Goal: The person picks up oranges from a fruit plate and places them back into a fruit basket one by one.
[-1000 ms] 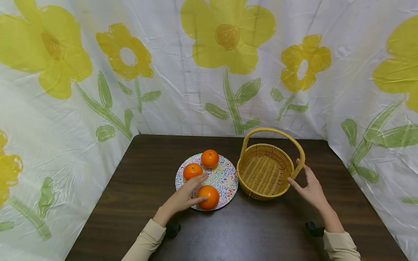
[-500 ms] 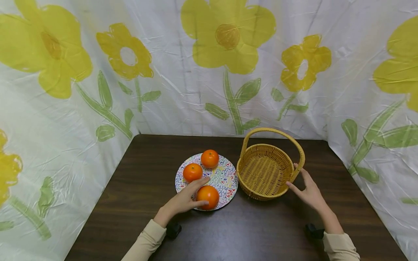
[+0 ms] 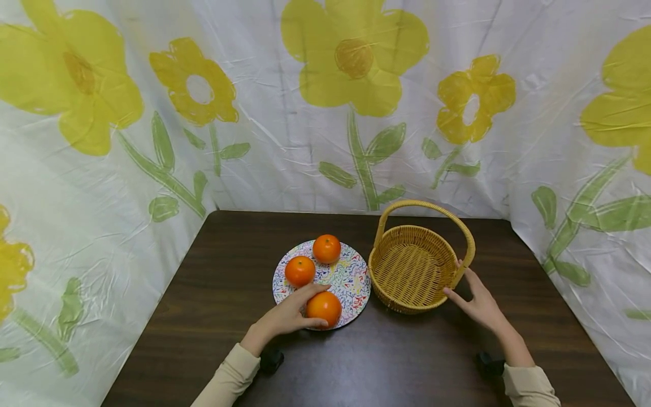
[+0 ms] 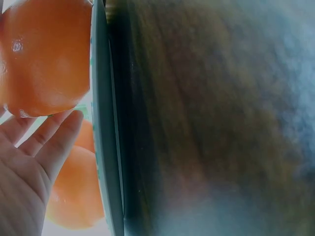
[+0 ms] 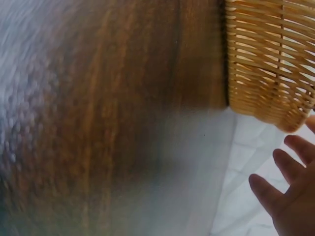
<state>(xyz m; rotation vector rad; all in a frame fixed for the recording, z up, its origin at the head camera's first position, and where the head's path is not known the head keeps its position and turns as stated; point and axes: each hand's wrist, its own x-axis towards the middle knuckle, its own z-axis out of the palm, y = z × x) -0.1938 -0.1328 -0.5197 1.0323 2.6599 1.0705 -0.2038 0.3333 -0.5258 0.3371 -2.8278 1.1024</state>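
Note:
A patterned round plate [image 3: 351, 277] holds three oranges. My left hand [image 3: 287, 314] is around the nearest orange [image 3: 324, 310], fingers on its far side and thumb along its near side. In the left wrist view the fingertips meet the lower edge of this orange [image 4: 44, 59]; the thumb is hardly in view. Behind it on the plate lie the left orange [image 3: 300, 271] and the far orange [image 3: 326, 249]. My right hand [image 3: 480, 308] is spread beside the wicker basket [image 3: 407, 271], near the foot of its handle. Three fingers in the right wrist view stand apart from the weave.
The dark wooden table [image 3: 386, 362] carries the plate and basket side by side, almost touching. The basket's tall arched handle [image 3: 427, 203] rises above its rim. A white curtain [image 3: 285, 158] with yellow flowers hangs behind the table and along both sides.
My left hand has shifted slightly right and nearer, closing around the nearest orange. My right hand has slipped a little down and left along the basket's side. Plate and basket stay put.

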